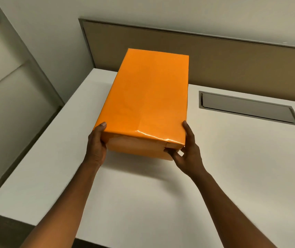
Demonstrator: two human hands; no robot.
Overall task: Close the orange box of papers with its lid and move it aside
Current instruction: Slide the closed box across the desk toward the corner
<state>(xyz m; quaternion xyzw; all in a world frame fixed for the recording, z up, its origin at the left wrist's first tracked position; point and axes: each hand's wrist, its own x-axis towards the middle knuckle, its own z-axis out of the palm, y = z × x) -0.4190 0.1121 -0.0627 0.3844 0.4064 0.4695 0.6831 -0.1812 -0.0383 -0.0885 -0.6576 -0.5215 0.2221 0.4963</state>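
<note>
Fingers (101,128) of the left hand (96,144) and right hand (186,151) clasp the near corners of the lidded, glossy orange rectangular box (146,97), on the smooth white counter (232,167).

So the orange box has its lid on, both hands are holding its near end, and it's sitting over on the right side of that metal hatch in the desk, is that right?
Not quite. The head view shows the orange box to the left of the metal hatch, not the right. The rest holds: the lid is on, and the left hand and right hand grip its near end.
</note>
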